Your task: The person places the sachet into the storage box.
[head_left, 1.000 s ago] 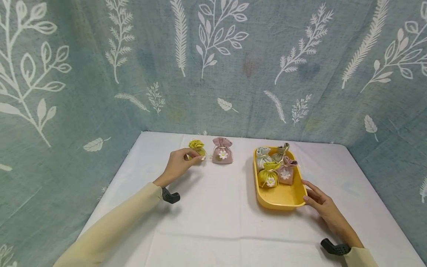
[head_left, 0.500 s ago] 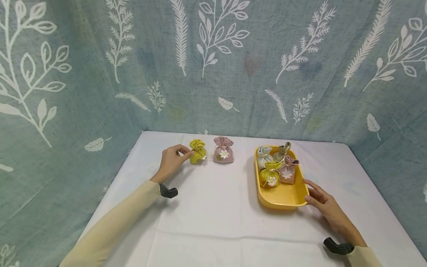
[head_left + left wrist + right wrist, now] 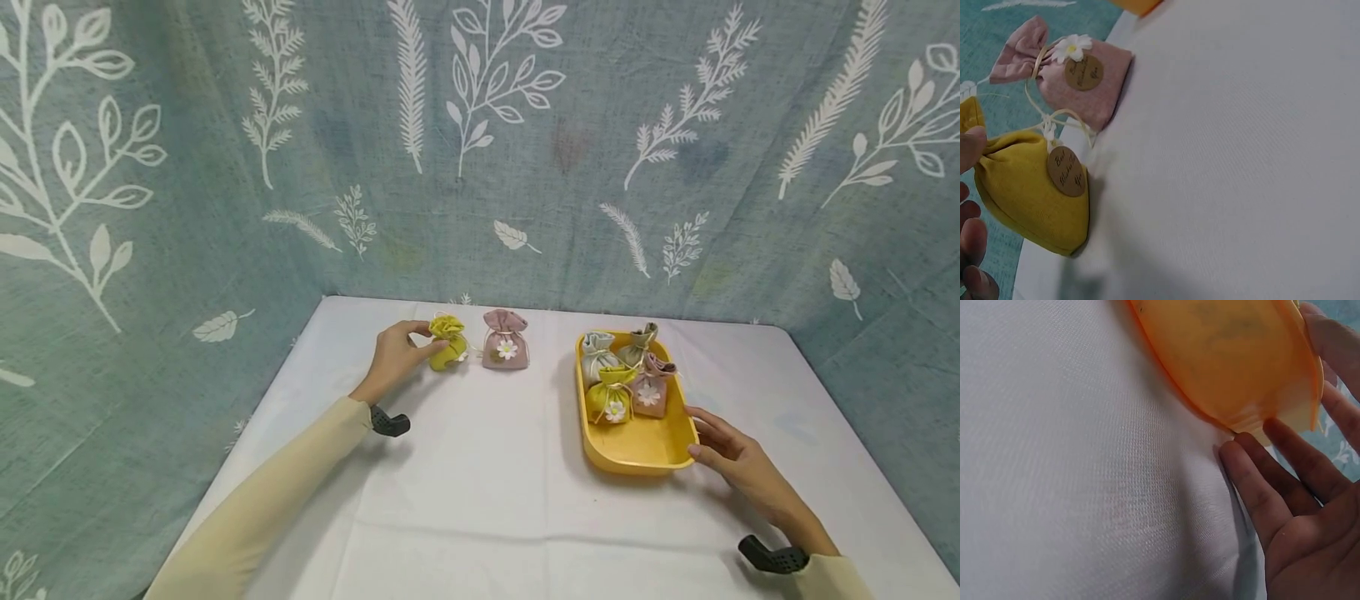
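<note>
A yellow drawstring pouch (image 3: 447,350) stands on the white table, with a round tag (image 3: 1066,170) on its front. My left hand (image 3: 397,354) pinches its gathered neck, thumb (image 3: 969,149) in front. Just right of it stands a pink pouch (image 3: 506,346) with a white flower, touched by neither hand. My right hand (image 3: 738,467) holds the near right corner of a yellow plastic tray (image 3: 637,454), with fingers (image 3: 1260,487) against its outer wall. Several pouches are inside the tray: a pale grey one (image 3: 598,358), an olive one (image 3: 639,343), another yellow one (image 3: 611,398) and another pink one (image 3: 651,392).
A white cloth (image 3: 465,467) covers the table. Behind it and along both sides hangs a blue-green curtain (image 3: 420,242) with a white leaf pattern. The tray stands right of the table's middle, and the two loose pouches are near the back edge.
My left hand drew back a little leftward from the yellow pouch's front, then came in to its neck. The pouch stands nearly where it was. My right hand has stayed at the tray.
</note>
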